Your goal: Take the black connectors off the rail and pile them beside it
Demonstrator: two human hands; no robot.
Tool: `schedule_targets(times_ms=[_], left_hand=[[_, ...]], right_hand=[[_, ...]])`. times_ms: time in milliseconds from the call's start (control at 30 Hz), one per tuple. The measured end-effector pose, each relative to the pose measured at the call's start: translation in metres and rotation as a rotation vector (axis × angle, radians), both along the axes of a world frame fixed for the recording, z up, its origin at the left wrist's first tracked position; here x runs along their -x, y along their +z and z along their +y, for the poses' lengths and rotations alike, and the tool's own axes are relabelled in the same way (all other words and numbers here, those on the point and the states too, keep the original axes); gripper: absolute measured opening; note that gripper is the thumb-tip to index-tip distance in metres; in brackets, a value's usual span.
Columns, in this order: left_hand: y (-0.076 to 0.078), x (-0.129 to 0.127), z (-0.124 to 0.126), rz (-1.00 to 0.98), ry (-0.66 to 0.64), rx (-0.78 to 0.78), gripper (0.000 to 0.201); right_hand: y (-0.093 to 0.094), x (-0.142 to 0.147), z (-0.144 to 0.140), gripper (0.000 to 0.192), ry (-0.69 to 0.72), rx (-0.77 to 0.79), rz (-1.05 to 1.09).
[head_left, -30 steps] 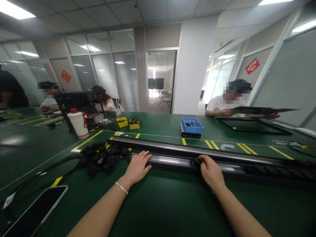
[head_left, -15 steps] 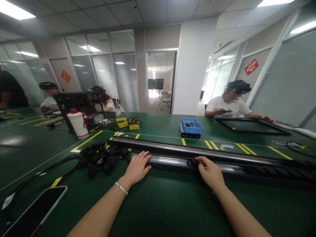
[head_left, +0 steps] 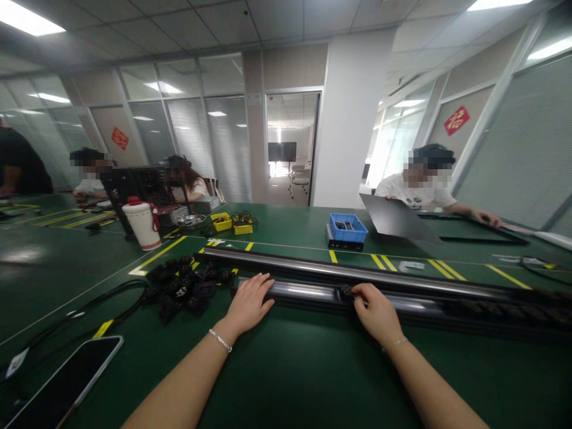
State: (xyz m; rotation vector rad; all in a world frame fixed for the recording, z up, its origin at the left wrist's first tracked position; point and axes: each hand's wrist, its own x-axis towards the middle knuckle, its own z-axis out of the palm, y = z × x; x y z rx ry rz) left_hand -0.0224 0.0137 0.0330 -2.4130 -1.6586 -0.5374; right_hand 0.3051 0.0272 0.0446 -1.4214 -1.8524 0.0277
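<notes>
Two long dark metal rails (head_left: 313, 270) lie side by side across the green table (head_left: 286, 369). My left hand (head_left: 248, 302) rests flat, fingers spread, on the left end of the nearer rail (head_left: 304, 292). My right hand (head_left: 378, 311) pinches a small black part (head_left: 347, 291) that sits in the nearer rail's channel. More black parts line that channel farther right. A heap of black parts (head_left: 185, 285) lies just left of my left hand.
A phone (head_left: 62, 384) lies at the near left, by black cables (head_left: 80, 316). A white jug (head_left: 142, 223), yellow bins (head_left: 232, 223) and a blue bin (head_left: 347, 227) stand behind the rails. A person at the far right tilts a dark panel (head_left: 393, 217); others sit far left.
My right hand has slid a little to the left along the nearer rail with the black part. My left hand has stayed put. The person at the far right has shifted their panel.
</notes>
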Motion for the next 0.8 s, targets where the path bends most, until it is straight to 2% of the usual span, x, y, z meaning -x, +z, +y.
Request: schedule_targets(times_ms=[367,800], left_hand=[[-0.002,0.001,0.001,0.005,0.000,-0.008,0.047],[-0.003,0.001,0.002,0.008,0.000,-0.014,0.047]], right_hand=[[-0.003,0.006,-0.004,0.035,0.099,0.112,-0.057],[0.003,0.013,-0.007,0.040,0.193,0.129,-0.163]])
